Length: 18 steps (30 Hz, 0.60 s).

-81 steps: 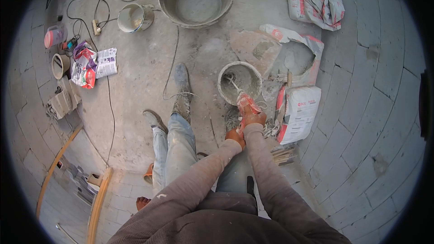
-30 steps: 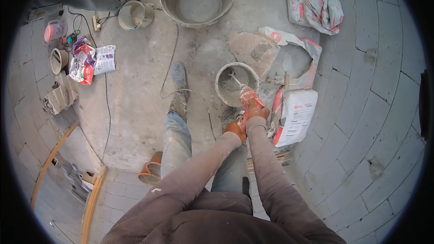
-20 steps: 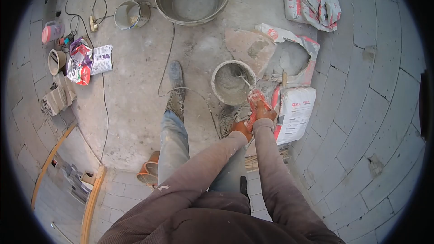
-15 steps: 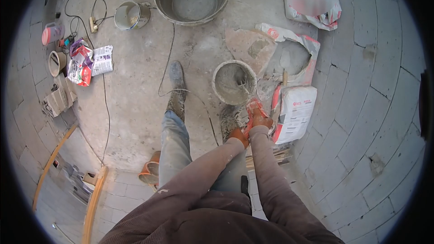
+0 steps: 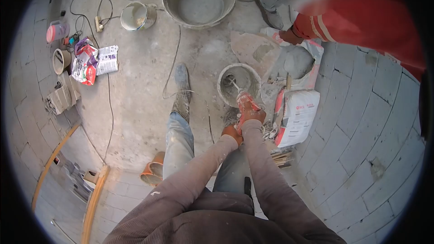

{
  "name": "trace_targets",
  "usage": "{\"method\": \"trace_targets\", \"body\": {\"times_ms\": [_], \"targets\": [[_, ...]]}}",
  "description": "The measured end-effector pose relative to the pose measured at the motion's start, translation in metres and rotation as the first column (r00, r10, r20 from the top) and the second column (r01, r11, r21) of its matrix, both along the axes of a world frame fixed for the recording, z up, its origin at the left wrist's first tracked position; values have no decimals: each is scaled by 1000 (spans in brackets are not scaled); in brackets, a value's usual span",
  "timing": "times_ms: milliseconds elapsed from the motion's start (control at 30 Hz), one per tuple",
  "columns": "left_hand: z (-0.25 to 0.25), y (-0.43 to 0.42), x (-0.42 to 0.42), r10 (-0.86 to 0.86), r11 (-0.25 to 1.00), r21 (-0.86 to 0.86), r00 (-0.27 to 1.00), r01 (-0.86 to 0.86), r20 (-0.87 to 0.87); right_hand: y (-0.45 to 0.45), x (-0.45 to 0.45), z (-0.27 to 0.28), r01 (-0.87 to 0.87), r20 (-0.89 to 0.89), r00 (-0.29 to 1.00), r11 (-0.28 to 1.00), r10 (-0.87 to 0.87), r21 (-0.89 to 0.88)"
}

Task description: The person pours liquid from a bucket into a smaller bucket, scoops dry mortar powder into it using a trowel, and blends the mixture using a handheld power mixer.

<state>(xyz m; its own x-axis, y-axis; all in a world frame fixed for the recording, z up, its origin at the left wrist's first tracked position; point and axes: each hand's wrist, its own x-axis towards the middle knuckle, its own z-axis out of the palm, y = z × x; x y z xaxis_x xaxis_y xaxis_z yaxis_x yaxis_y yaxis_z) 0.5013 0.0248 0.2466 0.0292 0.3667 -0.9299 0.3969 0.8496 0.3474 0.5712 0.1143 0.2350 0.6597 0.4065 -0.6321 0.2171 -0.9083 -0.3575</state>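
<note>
Both of my hands are on a red power mixer [image 5: 245,101] spattered with grey. My right hand [image 5: 252,113] is wrapped round its body, and my left hand [image 5: 232,133] grips its rear end. The mixer's metal shaft [image 5: 234,83] slants into a round bucket [image 5: 220,91] of wet grey mix, with its tip at the upper left inside. Just right of the bucket lies an opened bag [image 5: 315,73] of grey powder with a trowel handle [image 5: 289,81] sticking out. A white and red bag [image 5: 298,116] stands to the right of my right hand.
At the upper right, a co-worker in a red sleeve [image 5: 357,18] has a hand [image 5: 290,36] at the opened bag's edge. A large tub [image 5: 233,7] and a small pail [image 5: 152,16] stand ahead. Cables [image 5: 110,108] cross the floor. An orange bucket [image 5: 149,171] is behind my left leg.
The co-worker in red has come in from the right and reached to the opened bag. My hands and the mixer have shifted left, and the shaft's tip has moved to the bucket's upper left.
</note>
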Motion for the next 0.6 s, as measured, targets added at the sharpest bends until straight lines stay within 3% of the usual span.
{"method": "trace_targets", "body": {"times_ms": [67,167,267,367,433,500,600], "targets": [[7,23,1,-17,1000,3,1000,17,8,15,3,3,39,15,999,999,-39,13],[3,28,21,-8,1000,5,1000,8,20,38,5,30,-128,101,987,990,121,60],[4,29,35,-37,999,37,998,35,49,42,23,37,-60,48,997,994,56,90],[5,27,48,-85,996,22,994,84,66,27,53,21,-95,73,992,992,101,-87],[5,22,55,-84,996,-31,994,86,69,16,63,14,76,70,994,996,-79,43],[4,16,63,-134,989,-44,981,141,142,4,72,21,130,42,990,990,-133,54],[11,-5,73,-256,966,-1,961,257,102,-34,94,7,193,49,979,977,-198,91]]}}
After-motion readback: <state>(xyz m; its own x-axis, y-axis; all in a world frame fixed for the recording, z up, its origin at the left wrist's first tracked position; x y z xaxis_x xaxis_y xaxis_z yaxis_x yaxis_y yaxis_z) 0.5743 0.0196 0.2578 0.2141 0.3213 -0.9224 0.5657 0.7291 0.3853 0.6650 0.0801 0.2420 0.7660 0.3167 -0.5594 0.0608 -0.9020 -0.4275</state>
